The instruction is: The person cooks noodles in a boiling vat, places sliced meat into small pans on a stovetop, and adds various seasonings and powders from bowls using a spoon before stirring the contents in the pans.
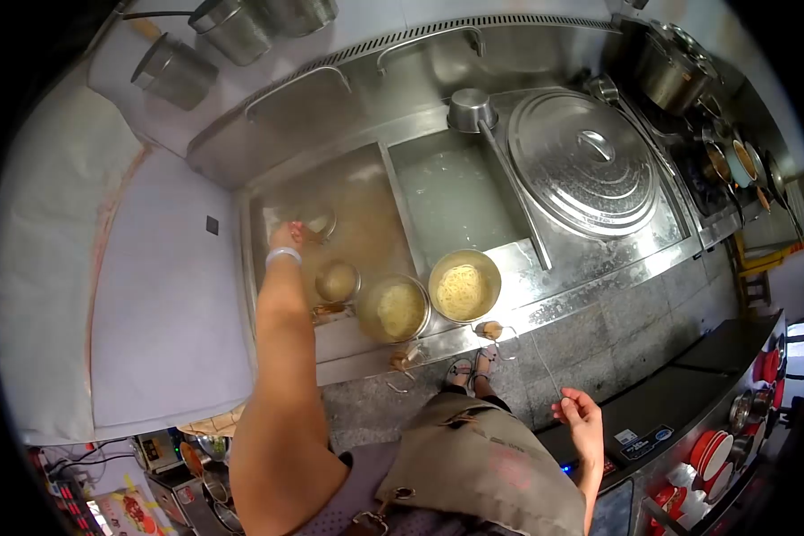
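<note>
My left hand (288,235) reaches over the steaming left basin (366,183), its fingers closed at the handle of a noodle strainer (323,221) partly sunk in cloudy water. Nearer me in that basin sits another strainer (337,281). A strainer with pale noodles (402,309) stands at the front edge. Right of it, a round metal pot (465,284) also holds noodles (462,291). Low on the right, my right hand (582,418) hangs over the floor beside the dark counter. Its thumb and fingers are pinched together; a thin line runs up from them, too faint to identify.
Clear water fills the middle basin (451,192). A long-handled ladle (471,112) rests across its back right corner. A large round lid (585,161) covers the right section. Pots (674,71) stand far right. Red bowls (711,453) sit on the shelf behind the dark counter.
</note>
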